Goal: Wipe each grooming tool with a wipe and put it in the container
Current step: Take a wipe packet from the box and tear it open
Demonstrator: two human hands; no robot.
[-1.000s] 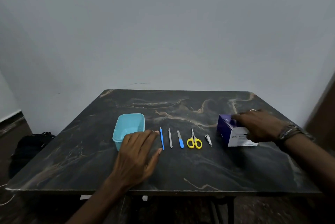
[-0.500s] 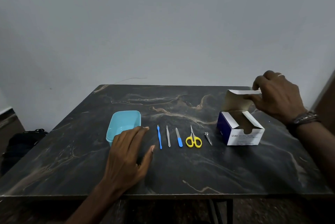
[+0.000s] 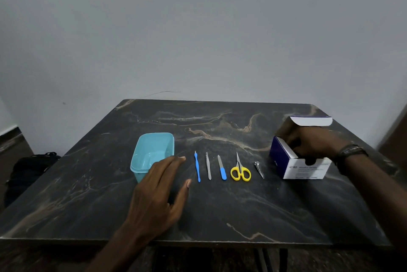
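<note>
Several grooming tools lie in a row on the dark marble table (image 3: 220, 210): a blue cuticle pusher (image 3: 197, 166), grey tweezers (image 3: 208, 168), a blue-handled nail file (image 3: 222, 170), yellow scissors (image 3: 240, 170) and a nail clipper (image 3: 259, 169). A light blue container (image 3: 152, 155) stands left of them. My left hand (image 3: 159, 192) rests flat on the table beside the container, fingers apart. My right hand (image 3: 317, 142) reaches into the open blue-and-white wipe box (image 3: 306, 167); its fingertips are hidden inside, and the box lid stands up.
The table's front edge runs just below my left wrist. A dark bag (image 3: 30, 168) sits on the floor at the left. A grey wall stands behind the table.
My right hand let go of the raised box lid and dropped down into the open box. My left hand stayed flat by the container.
</note>
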